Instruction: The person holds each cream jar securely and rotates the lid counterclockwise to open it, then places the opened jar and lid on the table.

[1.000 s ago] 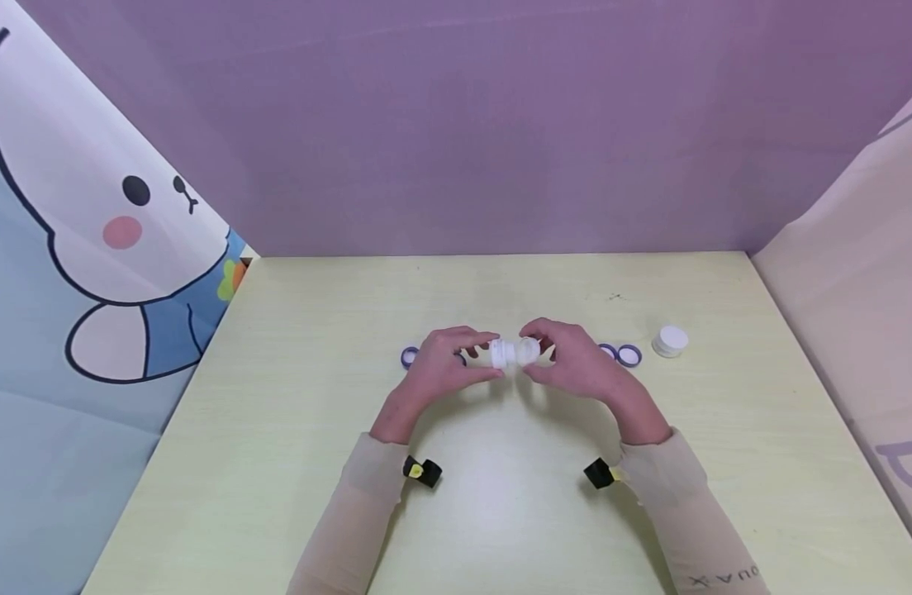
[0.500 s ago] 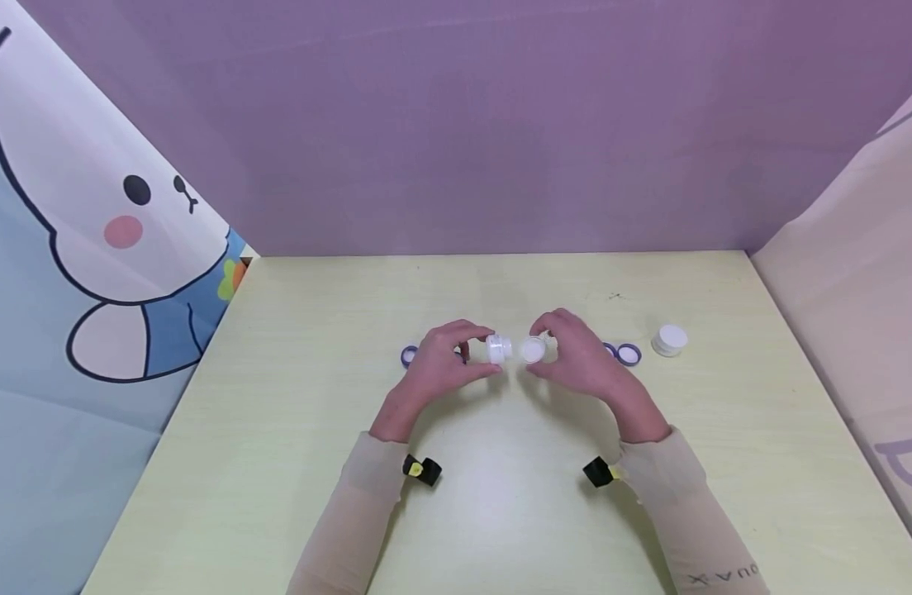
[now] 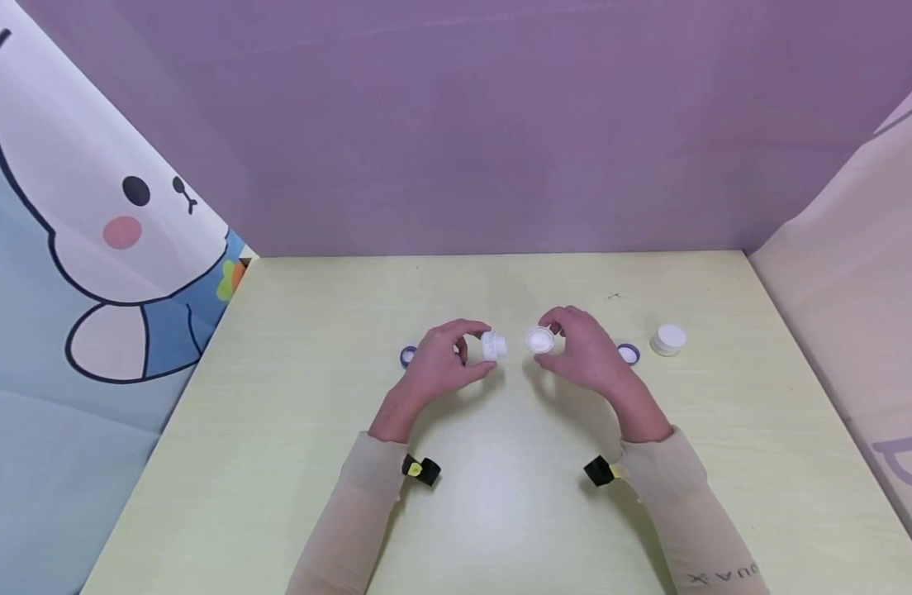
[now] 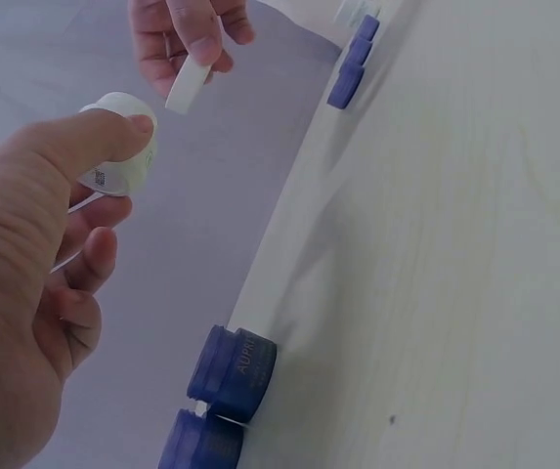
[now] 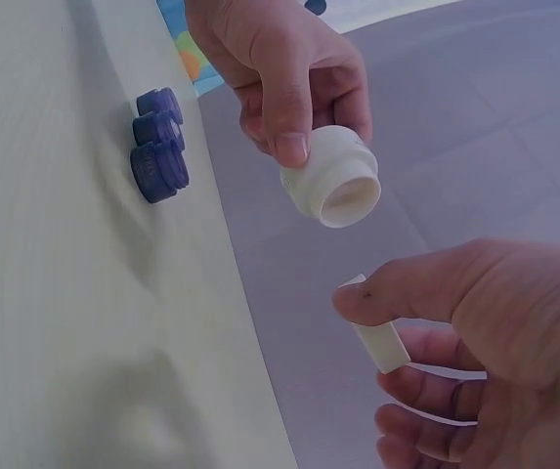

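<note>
My left hand [image 3: 443, 361] grips a small white jar [image 3: 493, 346] between thumb and fingers, tilted on its side. Its threaded mouth, uncovered, points at the other hand; in the right wrist view the inside of the jar [image 5: 351, 202] shows. In my right hand [image 3: 584, 354] a white screw lid [image 3: 540, 340] is pinched by its edge, its inner face turned toward the head camera. A gap separates lid and jar, both held above the table [image 3: 486, 496]. Seen from the left wrist, the lid [image 4: 184, 93] appears edge-on.
Open blue jars [image 5: 157, 171] stand in a row behind my left hand. Blue lids [image 4: 346, 86] lie in a line beyond my right hand, one lid [image 3: 629, 354] showing beside it. Farther right sits another white jar [image 3: 668, 340] with its lid on. A purple cloth [image 3: 493, 140] hangs behind.
The white lid and jar, together a second ago, are now apart. My right hand has moved right with the lid, turning its inside up; my left hand has shifted the jar slightly left.
</note>
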A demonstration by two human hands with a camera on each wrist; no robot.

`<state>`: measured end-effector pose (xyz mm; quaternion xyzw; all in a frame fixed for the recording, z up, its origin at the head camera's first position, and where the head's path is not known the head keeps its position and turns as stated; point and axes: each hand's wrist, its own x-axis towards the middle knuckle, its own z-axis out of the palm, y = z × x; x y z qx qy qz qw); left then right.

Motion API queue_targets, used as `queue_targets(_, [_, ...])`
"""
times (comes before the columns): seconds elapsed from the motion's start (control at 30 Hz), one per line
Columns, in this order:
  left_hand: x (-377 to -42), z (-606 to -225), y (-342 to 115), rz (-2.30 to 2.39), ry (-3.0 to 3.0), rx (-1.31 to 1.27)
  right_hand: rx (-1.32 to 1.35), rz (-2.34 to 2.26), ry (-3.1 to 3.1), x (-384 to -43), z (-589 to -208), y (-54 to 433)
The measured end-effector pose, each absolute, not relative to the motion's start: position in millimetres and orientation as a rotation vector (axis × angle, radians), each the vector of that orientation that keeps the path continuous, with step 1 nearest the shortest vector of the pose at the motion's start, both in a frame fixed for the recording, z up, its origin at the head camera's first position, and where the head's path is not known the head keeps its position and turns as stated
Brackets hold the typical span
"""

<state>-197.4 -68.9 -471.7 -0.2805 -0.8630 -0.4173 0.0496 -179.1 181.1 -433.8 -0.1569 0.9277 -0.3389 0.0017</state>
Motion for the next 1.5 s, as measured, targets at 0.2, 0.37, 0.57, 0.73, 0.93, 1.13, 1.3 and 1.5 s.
queue_targets(0.2, [-196.9, -471.8, -68.6, -1.310, -2.659, -0.821, -0.452, -1.027, 2.912, -178.0, -432.6, 181.8])
queue_targets(0.37, [-196.7, -472.6, -68.2, -1.315, -2.692, -0.779, -0.422, -0.994, 2.928, -178.0, -433.3, 185.2])
queue_targets(0.57, [-196.4, -476.0, -67.9, -1.283, -2.689, -0.789, -0.383, -0.981, 2.918, -178.7, -433.8, 191.6])
queue_targets(0.73, [-196.2, -480.7, -67.2, -1.259, -2.693, -0.824, -0.345, -0.976, 2.904, -176.1, -435.7, 197.9])
queue_targets(0.93, [-196.0, -480.8, -67.1, -1.237, -2.715, -0.847, -0.298, -0.979, 2.909, -171.1, -442.0, 206.6])
queue_targets(1.13, [-195.6, -480.9, -66.7, -1.217, -2.759, -0.837, -0.302, -0.989, 2.916, -168.3, -449.3, 216.3])
queue_targets(1.3, [-195.1, -480.7, -66.7, -1.273, -2.769, -0.816, -0.274, -1.005, 2.911, -164.9, -453.0, 224.4])
queue_targets(1.5, [-195.7, -481.9, -67.0, -1.303, -2.755, -0.830, -0.276, -1.020, 2.903, -163.1, -454.8, 231.1])
